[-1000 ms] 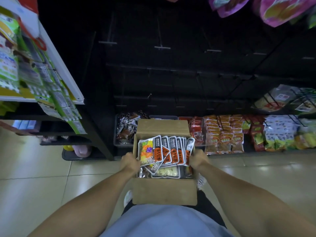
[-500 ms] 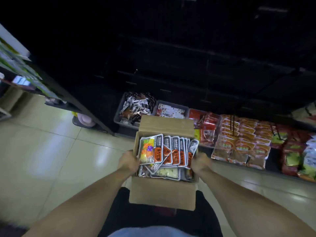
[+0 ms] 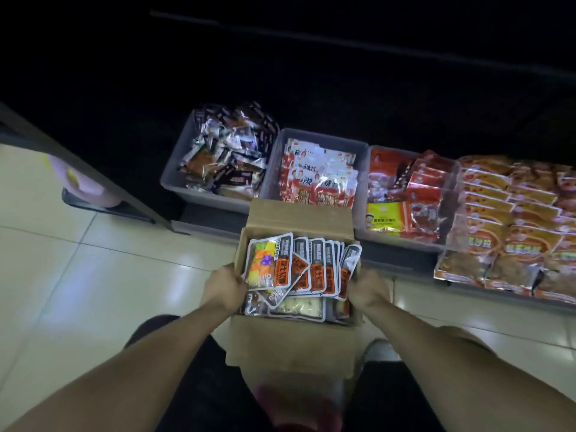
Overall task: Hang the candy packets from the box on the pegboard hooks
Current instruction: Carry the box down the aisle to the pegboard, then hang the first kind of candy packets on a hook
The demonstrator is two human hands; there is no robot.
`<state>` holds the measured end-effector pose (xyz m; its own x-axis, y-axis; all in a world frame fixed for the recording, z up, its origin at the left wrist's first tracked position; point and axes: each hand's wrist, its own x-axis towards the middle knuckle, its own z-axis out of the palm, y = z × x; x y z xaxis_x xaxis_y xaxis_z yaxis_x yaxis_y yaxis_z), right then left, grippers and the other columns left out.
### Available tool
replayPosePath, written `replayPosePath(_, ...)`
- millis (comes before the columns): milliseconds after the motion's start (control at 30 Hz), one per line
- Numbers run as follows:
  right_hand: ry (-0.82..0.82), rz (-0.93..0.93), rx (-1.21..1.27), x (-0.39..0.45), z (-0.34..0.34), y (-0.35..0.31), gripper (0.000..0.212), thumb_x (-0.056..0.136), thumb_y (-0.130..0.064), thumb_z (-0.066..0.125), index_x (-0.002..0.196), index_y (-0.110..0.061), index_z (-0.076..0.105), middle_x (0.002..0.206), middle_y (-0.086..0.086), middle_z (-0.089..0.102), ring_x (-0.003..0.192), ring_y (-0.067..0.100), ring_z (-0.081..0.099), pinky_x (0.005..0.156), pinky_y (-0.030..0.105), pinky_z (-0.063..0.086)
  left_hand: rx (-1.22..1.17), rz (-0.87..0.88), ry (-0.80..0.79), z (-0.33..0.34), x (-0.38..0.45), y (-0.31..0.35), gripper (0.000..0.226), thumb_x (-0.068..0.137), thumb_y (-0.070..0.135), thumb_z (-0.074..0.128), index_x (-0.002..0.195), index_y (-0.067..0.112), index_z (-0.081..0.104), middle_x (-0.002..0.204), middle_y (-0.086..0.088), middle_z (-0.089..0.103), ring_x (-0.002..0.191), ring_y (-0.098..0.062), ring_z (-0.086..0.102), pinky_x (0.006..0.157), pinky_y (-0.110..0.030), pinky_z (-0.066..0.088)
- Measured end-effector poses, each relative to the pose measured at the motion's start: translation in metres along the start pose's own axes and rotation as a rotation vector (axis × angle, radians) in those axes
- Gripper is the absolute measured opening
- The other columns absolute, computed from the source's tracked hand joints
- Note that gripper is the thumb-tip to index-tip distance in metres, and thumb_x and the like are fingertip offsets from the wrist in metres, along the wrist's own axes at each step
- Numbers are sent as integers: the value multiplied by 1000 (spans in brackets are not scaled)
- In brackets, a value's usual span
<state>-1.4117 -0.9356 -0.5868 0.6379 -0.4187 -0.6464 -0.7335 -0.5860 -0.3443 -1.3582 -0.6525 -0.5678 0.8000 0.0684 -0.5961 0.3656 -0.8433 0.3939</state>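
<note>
Box (image 3: 293,347) carried lower, left grip (image 3: 223,288), right grip (image 3: 367,289) flanking packets (image 3: 299,269)

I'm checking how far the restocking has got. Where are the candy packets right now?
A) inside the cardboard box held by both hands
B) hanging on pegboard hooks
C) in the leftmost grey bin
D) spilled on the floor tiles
A: the candy packets stand in the open cardboard box, gripped at its sides by the left hand and right hand.
</note>
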Motion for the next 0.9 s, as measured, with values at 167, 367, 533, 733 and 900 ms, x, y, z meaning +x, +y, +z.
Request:
replayPosePath(167, 112, 17, 63, 30, 52, 34, 32, 100, -33, 61, 80, -9, 67, 91, 16, 75, 68, 26, 62, 57, 30, 40, 34, 81, 99, 45, 28, -15, 18, 100, 13, 57, 112, 6, 70, 103, -17, 75, 79, -26, 55, 70, -31, 43)
replayPosePath(367, 162, -36, 178, 27, 64, 37, 28, 96, -36, 61, 96, -10, 73, 104, 17, 77, 98, 40, 71, 74, 35, 53, 35, 70, 138, 47, 32, -18, 25, 100, 13, 60, 121, 5, 71, 116, -23, 74, 106, -41, 68, 78, -34, 46)
replayPosePath(533, 226, -150, 378, 17, 54, 46, 16, 92, -27, 67, 106, -21, 73, 108, 10, 78, 102, 35, 72, 83, 37, 57, 73, 21, 120, 49, 37, 4, 29, 98, 18, 67, 119, -2, 71, 125, -22, 73, 115, -39, 69, 90, -38, 54)
replayPosePath(733, 153, -239, 412, 3, 56, 51, 28, 103, -28, 60, 128, -27, 72, 123, 3, 76, 117, 28, 69, 96, 37, 55, -2, -62, 88, 50, 40, 14, 75, 100, 21, 67, 159, -3, 26, 153, -26, 52, 138, -40, 55, 110, -44, 46)
replayPosePath(900, 518, -450, 290, -12, 61, 36, 37, 107, -30, 53, 142, -24, 59, 140, 3, 64, 130, 28, 57, 104, 35, 44, 92, 276, 193, 60, 46, -11, 88, 101, 45, 56, 169, 28, 4, 177, -11, 7, 160, -37, 22, 129, -51, 28)
